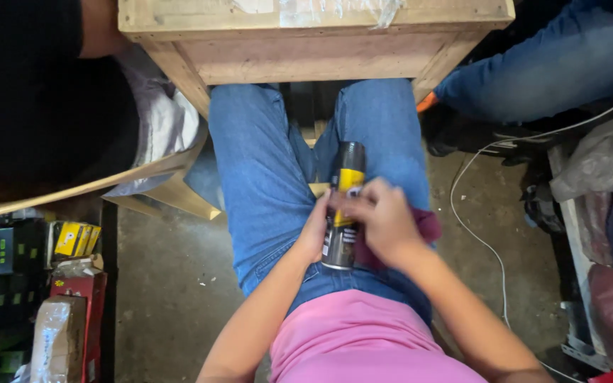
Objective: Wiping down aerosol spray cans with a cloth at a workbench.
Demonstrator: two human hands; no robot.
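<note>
Can (343, 206) lies on lap, clasped between left hand (315, 230) and right hand (381, 220).

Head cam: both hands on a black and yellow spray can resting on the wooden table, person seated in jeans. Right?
Not quite. The head view shows the spray can lying in the person's lap on the jeans, not on the wooden table. Left hand and right hand both grip it.
</note>
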